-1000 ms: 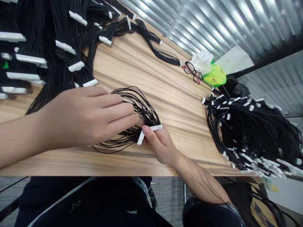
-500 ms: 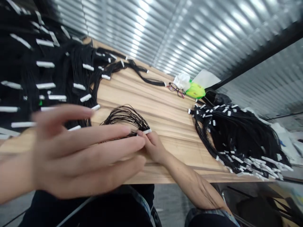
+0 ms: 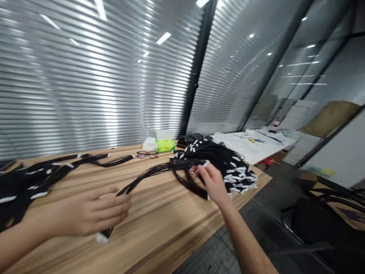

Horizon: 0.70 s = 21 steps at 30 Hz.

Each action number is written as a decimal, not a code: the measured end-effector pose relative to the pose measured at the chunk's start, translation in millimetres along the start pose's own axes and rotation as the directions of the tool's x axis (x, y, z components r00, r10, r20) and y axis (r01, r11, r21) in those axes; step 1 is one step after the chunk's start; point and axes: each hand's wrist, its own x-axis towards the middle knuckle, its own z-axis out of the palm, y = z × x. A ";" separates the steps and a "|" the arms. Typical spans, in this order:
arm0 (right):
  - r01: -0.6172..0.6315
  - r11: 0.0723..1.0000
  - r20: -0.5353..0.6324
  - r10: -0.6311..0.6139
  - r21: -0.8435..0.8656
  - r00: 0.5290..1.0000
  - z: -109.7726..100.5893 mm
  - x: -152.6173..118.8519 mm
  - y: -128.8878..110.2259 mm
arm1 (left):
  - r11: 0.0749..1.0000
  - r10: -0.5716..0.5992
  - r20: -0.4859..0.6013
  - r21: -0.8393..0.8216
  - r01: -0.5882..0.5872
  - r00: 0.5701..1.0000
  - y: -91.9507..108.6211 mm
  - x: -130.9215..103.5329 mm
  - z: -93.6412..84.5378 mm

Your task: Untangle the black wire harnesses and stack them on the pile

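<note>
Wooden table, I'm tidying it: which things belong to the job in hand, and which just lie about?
Job:
wire harness held by left hand and right hand
left harness pile
right harness pile

Lying about:
eyeglasses
green packet
white wad

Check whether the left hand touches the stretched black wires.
Touching: the head view shows the black wires running through the left hand, fingers curled.

The head view looked forward and slightly down from above the near side of the wooden surface (image 3: 171,217), toward ribbed panels (image 3: 99,83).
</note>
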 end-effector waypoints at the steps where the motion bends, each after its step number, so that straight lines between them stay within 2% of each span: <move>1: 0.007 1.000 -0.119 -0.007 -0.004 0.993 -26.7 1.2 16.9 | 0.998 0.069 0.005 0.003 -0.069 0.998 -21.6 23.5 13.5; 2: 0.013 0.999 -0.233 -0.022 -0.042 0.972 -50.8 1.6 32.2 | 0.993 0.121 0.017 0.004 -0.121 0.992 -44.5 51.5 29.2; 3: 0.001 0.997 -0.296 -0.024 -0.075 0.955 -72.2 1.9 45.5 | 0.988 0.157 0.042 -0.003 -0.157 0.987 -67.2 83.3 46.6; 6: -0.013 0.983 -0.401 -0.063 -0.184 0.914 -118.0 5.9 73.0 | 0.991 0.136 0.192 -0.020 -0.134 0.972 -120.7 189.2 102.0; 8: -0.017 0.966 -0.442 -0.102 -0.257 0.891 -134.3 11.2 86.1 | 0.998 0.067 0.259 -0.016 -0.065 0.963 -134.7 254.0 136.4; 10: -0.036 0.949 -0.465 -0.119 -0.312 0.877 -142.0 16.6 99.5 | 1.000 -0.016 0.301 -0.004 0.019 0.954 -130.6 303.1 166.8; 11: -0.051 0.942 -0.470 -0.118 -0.331 0.875 -143.7 18.8 106.6 | 0.998 -0.060 0.320 0.003 0.063 0.945 -123.5 320.5 180.6; 13: -0.086 0.931 -0.469 -0.098 -0.356 0.878 -144.4 22.0 120.0 | 0.990 -0.137 0.361 0.012 0.143 0.922 -105.4 341.3 204.5; 16: -0.154 0.919 -0.478 -0.042 -0.363 0.877 -143.0 24.0 133.5 | 0.972 -0.223 0.399 0.023 0.233 0.889 -82.6 344.3 227.3; 19: -0.243 0.910 -0.513 0.039 -0.337 0.858 -143.9 22.1 139.4 | 0.949 -0.300 0.421 0.037 0.314 0.856 -71.7 321.4 229.8; 21: -0.269 0.912 -0.521 0.074 -0.310 0.850 -146.8 16.1 143.8 | 0.926 -0.354 0.448 0.045 0.375 0.821 -65.8 290.1 221.1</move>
